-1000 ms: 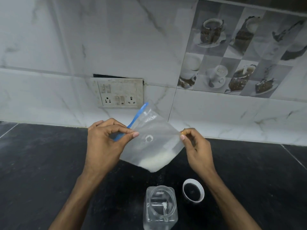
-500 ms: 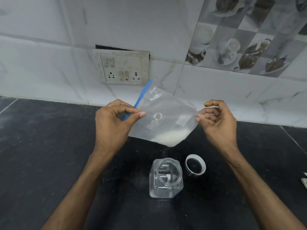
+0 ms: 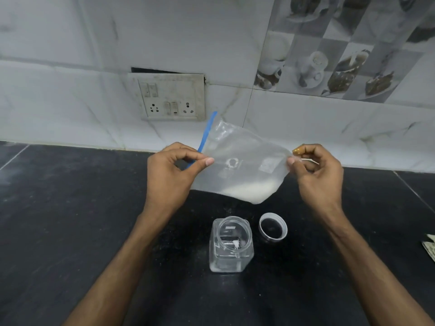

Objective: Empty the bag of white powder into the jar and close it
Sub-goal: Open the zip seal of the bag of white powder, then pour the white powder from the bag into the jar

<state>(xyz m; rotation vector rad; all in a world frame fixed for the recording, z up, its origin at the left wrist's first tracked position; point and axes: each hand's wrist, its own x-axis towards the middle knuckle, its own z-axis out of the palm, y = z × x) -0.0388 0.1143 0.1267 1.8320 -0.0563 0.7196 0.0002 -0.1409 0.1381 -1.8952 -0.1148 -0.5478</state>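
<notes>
A clear plastic bag (image 3: 244, 161) with a blue zip strip hangs in the air above the counter, white powder (image 3: 251, 190) gathered in its lowest corner. My left hand (image 3: 171, 172) pinches the bag's left edge by the blue strip. My right hand (image 3: 315, 175) pinches the opposite edge. Below the bag an open square clear jar (image 3: 231, 245) stands upright on the black counter (image 3: 70, 220). Its white lid (image 3: 273, 225) lies open side up just right of the jar.
A white tiled wall with a switch and socket plate (image 3: 169, 100) rises behind the counter. A piece of paper (image 3: 429, 248) shows at the right edge of the counter.
The view has tilted down, so jar and lid appear higher in the frame. Both hands still hold the bag; the right hand has shifted right and the bag is stretched wider.
</notes>
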